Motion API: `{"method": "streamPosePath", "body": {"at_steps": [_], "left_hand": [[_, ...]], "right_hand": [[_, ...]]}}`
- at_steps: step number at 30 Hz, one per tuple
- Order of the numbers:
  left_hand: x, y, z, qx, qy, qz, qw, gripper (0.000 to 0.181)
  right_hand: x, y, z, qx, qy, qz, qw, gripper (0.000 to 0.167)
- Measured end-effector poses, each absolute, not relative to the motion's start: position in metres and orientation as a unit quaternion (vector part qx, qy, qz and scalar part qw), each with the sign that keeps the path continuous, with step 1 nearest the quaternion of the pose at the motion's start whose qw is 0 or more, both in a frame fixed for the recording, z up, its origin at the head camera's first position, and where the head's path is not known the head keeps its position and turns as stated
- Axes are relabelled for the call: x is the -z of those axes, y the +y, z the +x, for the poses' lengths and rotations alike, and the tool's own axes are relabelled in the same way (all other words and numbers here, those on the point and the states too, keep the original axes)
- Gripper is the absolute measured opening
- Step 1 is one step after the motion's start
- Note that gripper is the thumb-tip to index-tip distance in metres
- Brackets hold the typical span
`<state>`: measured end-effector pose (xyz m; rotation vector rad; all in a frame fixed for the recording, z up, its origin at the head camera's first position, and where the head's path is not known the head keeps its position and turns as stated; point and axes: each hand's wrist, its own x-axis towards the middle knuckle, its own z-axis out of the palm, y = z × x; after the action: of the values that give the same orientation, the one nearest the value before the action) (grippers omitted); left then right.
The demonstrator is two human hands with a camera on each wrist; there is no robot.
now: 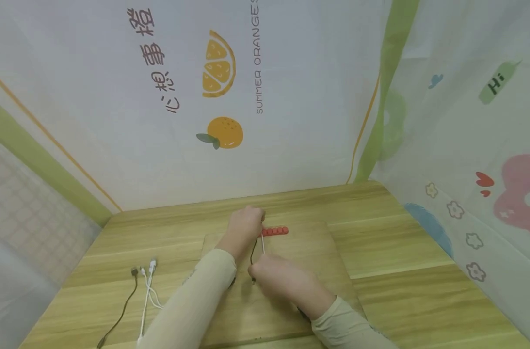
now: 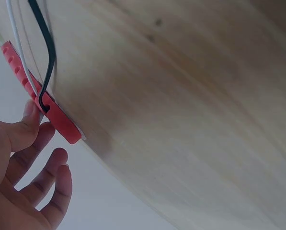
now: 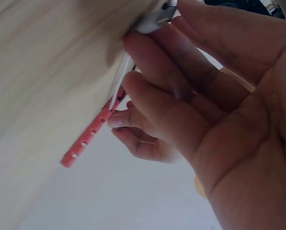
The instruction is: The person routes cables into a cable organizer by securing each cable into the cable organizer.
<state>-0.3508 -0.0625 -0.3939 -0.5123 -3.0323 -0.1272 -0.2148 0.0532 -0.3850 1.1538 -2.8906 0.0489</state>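
A red slotted strip [image 1: 275, 231] lies near the back edge of a wooden board [image 1: 334, 271]. In the left wrist view a black cable [image 2: 51, 52] and a white cable [image 2: 14, 33] run into slots of the strip [image 2: 61, 123]. My left hand [image 1: 246, 225] is at the strip's left part; its thumb and index finger [image 2: 46, 132] touch the strip beside the cables, the other fingers loosely bent. My right hand [image 1: 286, 281], nearer the front, pinches the white cable's connector [image 3: 152, 21] between thumb and fingers. The black cable's end [image 1: 253, 281] hangs beside it.
On the table [image 1: 90, 271] at the left lie a dark cable [image 1: 124, 308] and white cables [image 1: 148, 291] with several plugs. A printed cloth [image 1: 299, 97] stands behind the table, and another patterned cloth [image 1: 465, 145] is on the right.
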Motion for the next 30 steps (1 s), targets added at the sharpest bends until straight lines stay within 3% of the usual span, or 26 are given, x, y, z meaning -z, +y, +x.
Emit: {"method": "streamPosePath", "body": {"at_steps": [5, 11, 30], "left_hand": [[0.395, -0.062, -0.352, 0.048, -0.986, -0.159, 0.024, 0.025], [0.399, -0.064, -0.354, 0.06, -0.985, -0.162, 0.026, 0.017], [0.407, -0.068, -0.352, 0.045, -0.984, -0.174, 0.005, 0.02]], "right_hand": [[0.379, 0.052, -0.205, 0.009, -0.932, 0.362, 0.014, 0.015], [0.374, 0.049, -0.2, 0.009, -0.936, 0.352, 0.003, 0.012], [0.371, 0.051, -0.203, -0.015, -0.93, 0.363, -0.049, 0.008]]}}
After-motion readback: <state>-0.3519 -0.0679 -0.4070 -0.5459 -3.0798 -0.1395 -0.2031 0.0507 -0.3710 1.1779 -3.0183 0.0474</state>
